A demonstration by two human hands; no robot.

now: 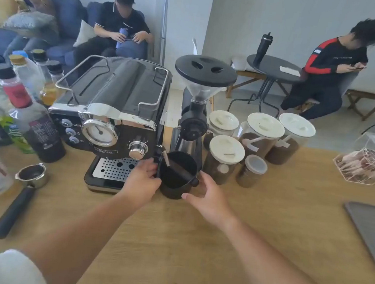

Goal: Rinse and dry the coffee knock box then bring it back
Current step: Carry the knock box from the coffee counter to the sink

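Walls suit gripping the stiff, likely light round black plastic knock box [177, 175] near the far edge of the wooden table [194, 246]: left hand [142, 181] clasps one, right hand [208, 196] open beside.

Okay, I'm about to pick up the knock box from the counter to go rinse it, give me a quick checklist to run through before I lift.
1. Knock box upright on the counter: ok.
2. Knock bar seated across the rim: ok.
3. Left hand hold on the box's left wall: cannot tell, its fingers are there but the grip is hidden.
4. Right hand hold: not ok, it is open beside the right wall.
5. Side clearance: not ok, espresso machine at left, grinder behind, jar at right; probably lift straight up.
6. Box free of grounds: cannot tell, the inside is dark.
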